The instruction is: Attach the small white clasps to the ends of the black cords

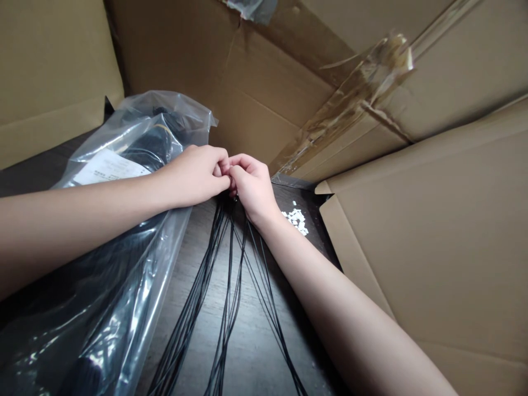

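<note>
Black wires [198,275] — converging at right grip [256,190].

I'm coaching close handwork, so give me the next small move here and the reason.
I'd probably ease the left hand back slightly, leaving the right hand where it is. The fingers of both meet just above where the black cords converge, hiding whatever is between them; a small gap might let the person check it.
</note>
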`<state>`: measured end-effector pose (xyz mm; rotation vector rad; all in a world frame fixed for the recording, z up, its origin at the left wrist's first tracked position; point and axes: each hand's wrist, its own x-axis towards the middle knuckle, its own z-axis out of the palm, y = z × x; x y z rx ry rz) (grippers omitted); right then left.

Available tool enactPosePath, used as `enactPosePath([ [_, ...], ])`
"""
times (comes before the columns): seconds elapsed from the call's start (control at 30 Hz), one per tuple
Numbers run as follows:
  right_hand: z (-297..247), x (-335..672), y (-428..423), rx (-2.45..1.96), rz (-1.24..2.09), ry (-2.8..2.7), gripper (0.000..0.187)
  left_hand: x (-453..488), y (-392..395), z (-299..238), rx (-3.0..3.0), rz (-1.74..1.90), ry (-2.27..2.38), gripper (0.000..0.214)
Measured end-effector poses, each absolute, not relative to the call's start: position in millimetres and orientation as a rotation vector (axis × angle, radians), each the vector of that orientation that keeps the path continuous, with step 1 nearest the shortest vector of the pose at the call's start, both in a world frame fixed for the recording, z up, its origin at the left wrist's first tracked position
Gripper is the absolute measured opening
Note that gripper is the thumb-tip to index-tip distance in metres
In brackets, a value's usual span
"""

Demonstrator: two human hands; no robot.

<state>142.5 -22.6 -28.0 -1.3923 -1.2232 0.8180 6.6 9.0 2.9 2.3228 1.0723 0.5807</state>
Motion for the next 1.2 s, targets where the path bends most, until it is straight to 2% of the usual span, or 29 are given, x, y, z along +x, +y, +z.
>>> enactPosePath([
  [0.53,-30.0,143.5,-22.6,-1.386,0.812,-1.236,0.013,7.4,8.5,3.9,2.334,0.569,1.085,0.013],
  [1.2,-34.5,147.4,-21.0,-1.421,0.649,-1.371,0.018,8.8,9.1,1.6,2.377,0.574,1.059,0.013],
])
